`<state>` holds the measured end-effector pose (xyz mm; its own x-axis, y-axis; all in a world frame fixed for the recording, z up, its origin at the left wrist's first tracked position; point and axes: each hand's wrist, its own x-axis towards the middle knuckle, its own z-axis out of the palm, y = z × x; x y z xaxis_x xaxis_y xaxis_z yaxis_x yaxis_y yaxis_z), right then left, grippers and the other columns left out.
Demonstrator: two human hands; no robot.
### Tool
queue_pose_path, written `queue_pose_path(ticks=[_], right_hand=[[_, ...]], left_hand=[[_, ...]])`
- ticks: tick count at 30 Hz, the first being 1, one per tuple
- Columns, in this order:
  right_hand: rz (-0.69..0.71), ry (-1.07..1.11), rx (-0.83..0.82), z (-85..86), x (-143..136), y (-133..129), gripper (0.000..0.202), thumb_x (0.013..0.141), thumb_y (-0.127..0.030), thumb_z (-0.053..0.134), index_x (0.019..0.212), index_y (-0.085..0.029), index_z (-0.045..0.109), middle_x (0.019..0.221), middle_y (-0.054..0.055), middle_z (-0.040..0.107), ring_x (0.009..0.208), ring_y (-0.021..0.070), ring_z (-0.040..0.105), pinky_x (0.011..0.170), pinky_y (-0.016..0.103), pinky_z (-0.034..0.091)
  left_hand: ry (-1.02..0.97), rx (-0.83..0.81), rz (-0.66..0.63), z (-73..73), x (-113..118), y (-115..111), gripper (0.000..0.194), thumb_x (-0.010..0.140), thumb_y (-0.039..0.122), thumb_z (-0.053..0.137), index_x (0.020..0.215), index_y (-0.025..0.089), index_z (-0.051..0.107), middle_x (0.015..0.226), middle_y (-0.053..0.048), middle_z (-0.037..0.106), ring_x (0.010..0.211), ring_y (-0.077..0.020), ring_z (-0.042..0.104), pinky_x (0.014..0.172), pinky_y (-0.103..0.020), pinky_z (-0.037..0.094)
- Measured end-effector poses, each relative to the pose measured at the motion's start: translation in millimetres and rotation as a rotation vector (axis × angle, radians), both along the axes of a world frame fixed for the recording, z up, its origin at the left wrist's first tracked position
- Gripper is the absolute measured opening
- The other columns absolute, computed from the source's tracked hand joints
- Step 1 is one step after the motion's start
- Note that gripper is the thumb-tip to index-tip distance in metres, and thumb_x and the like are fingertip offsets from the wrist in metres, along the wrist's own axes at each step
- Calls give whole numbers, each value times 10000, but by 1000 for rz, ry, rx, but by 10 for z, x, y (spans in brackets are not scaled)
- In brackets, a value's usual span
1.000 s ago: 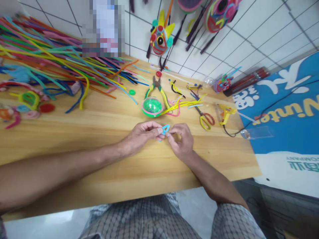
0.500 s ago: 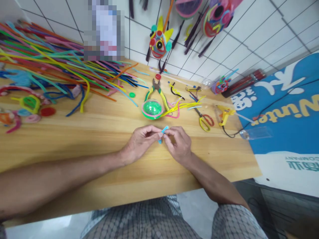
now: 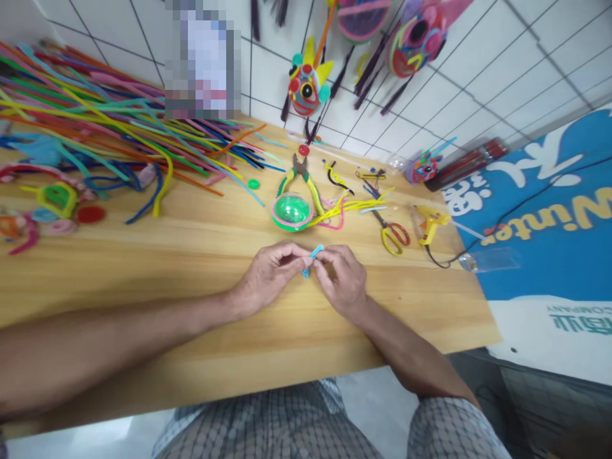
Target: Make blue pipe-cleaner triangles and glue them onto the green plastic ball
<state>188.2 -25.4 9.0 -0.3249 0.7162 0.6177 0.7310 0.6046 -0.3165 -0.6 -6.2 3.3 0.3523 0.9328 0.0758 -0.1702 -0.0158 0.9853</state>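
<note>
Between my fingertips is a short, bent light-blue pipe cleaner (image 3: 316, 251), partly hidden by the fingers. My left hand (image 3: 272, 275) pinches it from the left, thumb against forefinger. From the other side my right hand (image 3: 342, 278) is closed on it too, and the fingertips of both hands nearly meet. Just beyond them on the table sits a green plastic half ball (image 3: 292, 213) with a pink rim. Behind that lie pliers (image 3: 300, 167) with green and yellow handles, and yellow pipe cleaners (image 3: 351, 205) stretch to the right.
A big heap of coloured pipe cleaners (image 3: 109, 115) covers the back left of the wooden table (image 3: 191, 357). Scissors (image 3: 393, 234) and a yellow glue gun (image 3: 431, 224) lie to the right. Decorated masks (image 3: 306, 86) hang along the tiled wall.
Both hands stay almost in place, still pinching the blue pipe cleaner. The view has shifted very slightly; the objects on the table lie as before.
</note>
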Motion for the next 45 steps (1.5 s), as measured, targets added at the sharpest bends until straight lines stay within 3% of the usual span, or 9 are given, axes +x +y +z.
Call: queue_pose_path(ticks=[12, 23, 28, 34, 41, 45], right_hand=[[-22, 97, -179, -3, -43, -27, 109, 909, -152, 617, 935, -257, 611, 871, 33, 699, 828, 190, 684, 731, 318, 541], [11, 485, -538, -33, 37, 9, 65, 955, -291, 601, 986, -236, 619, 890, 25, 686, 814, 175, 660, 755, 324, 539], [47, 550, -649, -44, 1, 21, 137, 965, -346, 610, 907, -222, 612, 806, -3, 678, 735, 151, 651, 710, 297, 530], [53, 519, -545, -55, -16, -11, 94, 951, -289, 623, 882, -228, 606, 816, 6, 659, 746, 154, 637, 709, 307, 523], [124, 339, -280, -21, -18, -11, 60, 920, -227, 638, 867, -243, 615, 816, 15, 673, 787, 179, 639, 742, 337, 514], [105, 380, -308, -21, -29, -1, 57, 903, -242, 643, 848, -232, 630, 820, 13, 675, 787, 173, 636, 744, 328, 513]], left_hand=[[23, -38, 10, 6, 2, -28, 222, 876, 385, 734, 860, 164, 750, 844, -45, 748, 806, -169, 669, 777, -276, 523], [-116, -384, -68, 34, -28, 54, 336, 801, 458, 806, 916, 149, 743, 855, -58, 778, 795, -177, 710, 799, -310, 563], [-44, -267, -86, 51, -35, 67, 285, 823, 437, 786, 855, 158, 745, 820, -43, 768, 781, -167, 691, 789, -294, 550], [-54, -191, -90, 27, -25, 65, 250, 806, 406, 799, 811, 162, 741, 786, -27, 756, 767, -164, 682, 798, -290, 539], [-142, -266, -64, -6, 0, 11, 258, 760, 380, 854, 774, 152, 736, 754, -16, 750, 731, -134, 672, 787, -271, 527], [-232, -371, -78, 32, 7, 10, 289, 691, 366, 911, 764, 151, 732, 790, -15, 769, 763, -133, 706, 812, -278, 562]])
